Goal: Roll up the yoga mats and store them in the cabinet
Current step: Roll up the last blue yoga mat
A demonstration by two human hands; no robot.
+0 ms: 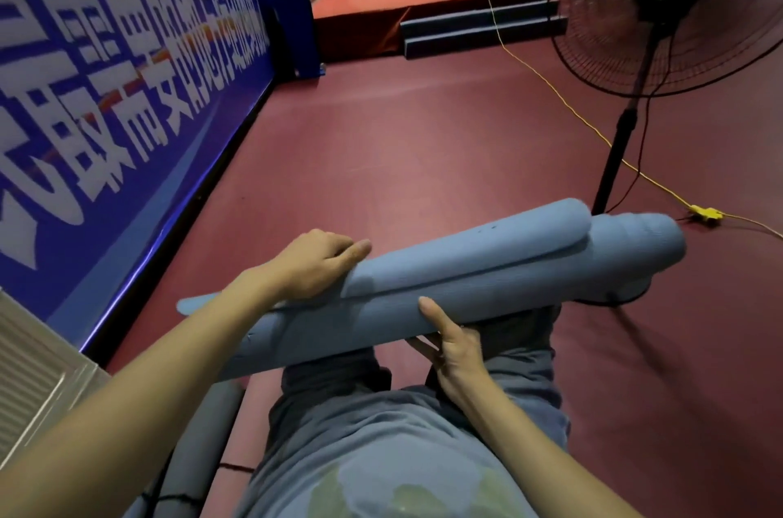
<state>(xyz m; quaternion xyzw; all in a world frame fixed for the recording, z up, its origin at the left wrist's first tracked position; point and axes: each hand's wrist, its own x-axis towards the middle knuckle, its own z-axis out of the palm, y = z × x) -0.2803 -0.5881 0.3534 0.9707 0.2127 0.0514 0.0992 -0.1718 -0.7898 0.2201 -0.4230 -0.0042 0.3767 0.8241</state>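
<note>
Left hand curled over rolled blue yoga mats, right hand cupping them from beneath

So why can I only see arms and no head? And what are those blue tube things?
The camera sits on the person's head and looks down, so you see what they see: their own arms, shirt and legs. There is just this one picture, from that one spot.

The blue tubes are rolled yoga mats, two of them carried together above the floor. The left hand lies over the top one, and the right hand holds them up from underneath, thumb on the side.

Below is a dark red sports floor. On it stands a big black fan, with a yellow cable running past it. A blue banner with white writing runs along the left. More grey rolled mats sit at the bottom left.
</note>
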